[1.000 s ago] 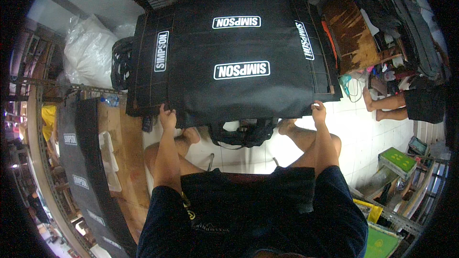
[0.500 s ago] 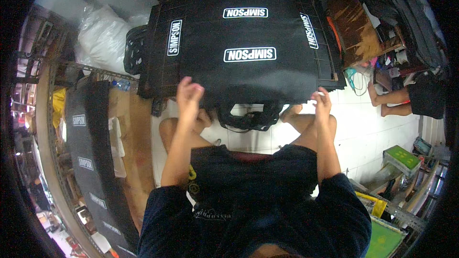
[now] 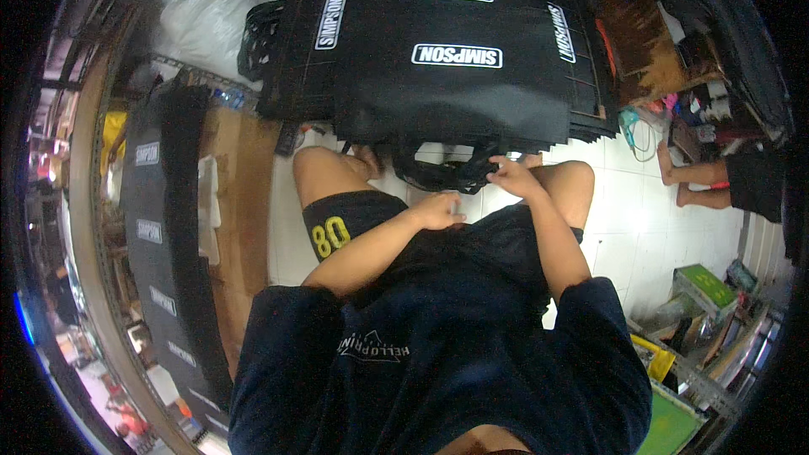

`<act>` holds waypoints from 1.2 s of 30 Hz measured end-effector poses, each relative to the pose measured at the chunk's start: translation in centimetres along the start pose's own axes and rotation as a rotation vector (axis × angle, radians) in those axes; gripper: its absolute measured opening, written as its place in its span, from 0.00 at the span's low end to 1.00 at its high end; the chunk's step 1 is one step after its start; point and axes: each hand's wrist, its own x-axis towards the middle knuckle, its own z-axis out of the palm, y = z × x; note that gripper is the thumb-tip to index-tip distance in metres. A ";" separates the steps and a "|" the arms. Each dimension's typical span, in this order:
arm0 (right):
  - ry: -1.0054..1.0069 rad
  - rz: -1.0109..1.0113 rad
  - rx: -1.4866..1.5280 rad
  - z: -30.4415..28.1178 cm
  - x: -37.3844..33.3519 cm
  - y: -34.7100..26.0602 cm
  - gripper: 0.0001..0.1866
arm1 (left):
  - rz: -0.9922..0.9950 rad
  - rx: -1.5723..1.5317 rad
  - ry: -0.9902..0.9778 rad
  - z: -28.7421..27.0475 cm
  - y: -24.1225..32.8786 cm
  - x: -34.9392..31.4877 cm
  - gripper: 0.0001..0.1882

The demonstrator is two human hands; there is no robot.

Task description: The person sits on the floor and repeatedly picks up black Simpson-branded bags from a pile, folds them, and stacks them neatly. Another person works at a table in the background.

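The black sheets [image 3: 447, 101] lie stacked, white labels upward; every place here is told from this stack. Black straps [image 3: 413, 173] hang at its near edge. The right hand [image 3: 512, 177], before that edge, has its fingers at the straps; whether they grip cannot be told. The left hand [image 3: 439, 211], farther out from the same edge, is open, fingers loosely bent. A white bag [image 3: 202, 21] sits left of the stack.

A white plastic bag [image 3: 202, 21] sits at upper left, a green-faced panel [image 3: 706, 286] at right.
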 end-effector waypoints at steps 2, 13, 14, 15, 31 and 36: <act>0.102 0.032 0.162 -0.4 0.3 1.3 0.28 | 0.022 0.016 0.045 -0.2 -0.1 0.4 0.26; 0.047 0.008 -0.010 0.1 -0.6 1.4 0.28 | 0.060 0.047 0.017 0.6 0.0 0.4 0.28; 0.058 -0.002 0.009 -0.1 -0.6 1.8 0.28 | 0.039 -0.030 -0.013 0.3 0.6 0.4 0.25; 0.056 0.026 0.048 0.0 -0.6 2.1 0.28 | 0.018 -0.105 -0.046 0.1 1.2 0.2 0.23; 0.020 0.041 -0.056 0.6 0.2 1.4 0.28 | 0.016 -0.060 -0.074 -1.2 2.4 -1.0 0.22; 0.010 0.005 -0.077 0.7 0.4 1.8 0.28 | -0.028 -0.006 -0.063 -1.4 2.9 -1.1 0.22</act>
